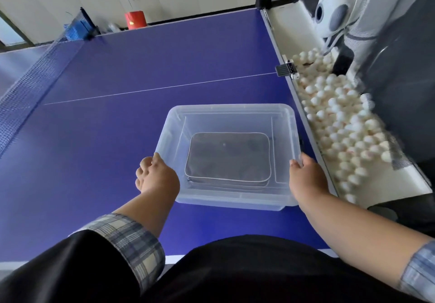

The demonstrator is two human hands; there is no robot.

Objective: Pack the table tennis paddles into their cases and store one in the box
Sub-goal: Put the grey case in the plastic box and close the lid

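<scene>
A clear plastic box (231, 107) with rounded corners and a thick rim stands on the blue matte surface (106, 142). It is in the lower centre of the frame, close to the right edge of the surface. Through its cloudy walls one sees the floor of the box, and on it a dark grey case (228, 156) lies flat. The case is rectangular with soft rounded corners and has a pale line of piping or zip around its edge. What the case holds is hidden. At its near edge there seem to be more layers under it, but I cannot tell if this is a second case. The left hand (156, 175) is at the near left corner of the box: the thumb touches the rim and the fingers are curled at the outer wall. Its grip is closed on the rim, though the fingertips are hidden. The right hand (306, 175) takes the right rim in the same way, thumb on top, the other fingers bent over the outside and mostly out of sight. Both forearms are bare up to checked cloth cuffs (131, 239), and the right one is cut off by the frame edge. On the right, a long white tray (416, 180) beside the surface is full of small white balls (339, 114), blurred at the near end. At the upper right stands a white rounded machine (339, 13), partly cut off. A dark mesh net (30, 76) crosses the left of the frame.
</scene>
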